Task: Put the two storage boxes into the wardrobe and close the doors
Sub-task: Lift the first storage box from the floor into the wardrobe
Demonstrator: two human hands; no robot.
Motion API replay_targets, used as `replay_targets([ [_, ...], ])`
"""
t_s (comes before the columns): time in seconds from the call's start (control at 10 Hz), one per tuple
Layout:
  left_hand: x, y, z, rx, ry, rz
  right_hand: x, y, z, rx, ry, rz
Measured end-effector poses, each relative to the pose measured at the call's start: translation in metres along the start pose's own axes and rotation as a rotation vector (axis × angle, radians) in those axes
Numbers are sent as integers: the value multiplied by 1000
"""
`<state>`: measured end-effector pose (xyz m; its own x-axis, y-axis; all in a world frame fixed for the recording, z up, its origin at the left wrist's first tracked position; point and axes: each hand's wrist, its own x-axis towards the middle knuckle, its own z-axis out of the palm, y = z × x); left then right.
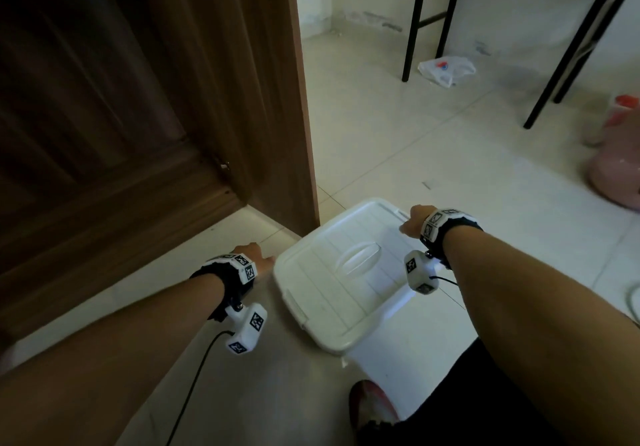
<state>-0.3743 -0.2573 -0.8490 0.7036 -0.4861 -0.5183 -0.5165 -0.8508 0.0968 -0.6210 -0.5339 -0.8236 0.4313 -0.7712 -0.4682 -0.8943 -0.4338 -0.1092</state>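
Observation:
A white lidded storage box [349, 272] is just right of the wardrobe's open door. My left hand [254, 255] grips its left edge, fingers hidden under the rim. My right hand [415, 220] grips the far right edge. Whether the box rests on the floor or is lifted I cannot tell. The brown wooden wardrobe [104, 168] fills the left, its inside dark, with its open door [277, 116] standing edge-on beside the box. Only one box is in view.
Pale floor tiles [415, 141] stretch to the right. Black chair or table legs [415, 20] stand at the back, with a white plastic bag [446, 68] beneath them. A pink basin [613, 175] sits at the right edge. My foot [372, 407] is below the box.

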Motion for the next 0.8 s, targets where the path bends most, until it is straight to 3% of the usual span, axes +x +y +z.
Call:
replay_targets([
  [0.3,30,25,37,-71,-83,-31,53,-3,26,16,-70,93],
  [0.4,35,24,46,-212,-147,-75,66,-1,30,69,-101,122],
  [0.6,33,19,54,-350,-163,-84,78,-10,34,205,-101,77],
  [0.8,17,16,55,-573,-175,-216,63,-6,12,27,-207,-109],
])
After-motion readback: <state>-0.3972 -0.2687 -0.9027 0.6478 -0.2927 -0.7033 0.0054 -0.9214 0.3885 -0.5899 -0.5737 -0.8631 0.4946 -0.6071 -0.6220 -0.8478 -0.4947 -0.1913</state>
